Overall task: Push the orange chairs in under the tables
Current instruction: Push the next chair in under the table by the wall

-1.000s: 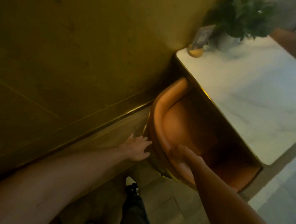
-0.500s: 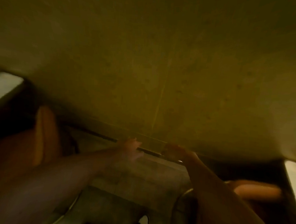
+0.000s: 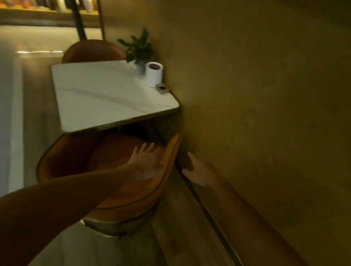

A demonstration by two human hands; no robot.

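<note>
- view differs from a second ago: then a chair sat tucked under a white table with a plant at its far corner, the right hand on its back; half a second ago only blurred wall and floor showed; now a different table (image 3: pixel 103 92) and chair (image 3: pixel 99 165) fill the frame; i judge the person has turned from a finished chair to the next one
- chair stands at the near edge of the table, its seat front just under the tabletop, its back and most of the seat out toward the person; its right side is close beside the wall (image 3: pixel 264 96); not yet pushed in
- left hand (image 3: pixel 146 162) reaches over the chair back with fingers straight and spread, over the inner face of the right wing; it grips nothing; whether it touches the padding i cannot tell
- right hand (image 3: pixel 199 170) is released too, fingers loose, in the gap between chair and wall, apart from the chair
- second chair (image 3: pixel 93 51) sits at the far side of the table, only its back visible
- plant (image 3: pixel 139 47), white roll (image 3: pixel 154 73) and small box (image 3: pixel 162 88) stand on the table along the wall
- next step, as i read it: both hands take the chair back and push it forward; the wall leaves little room on the right
</note>
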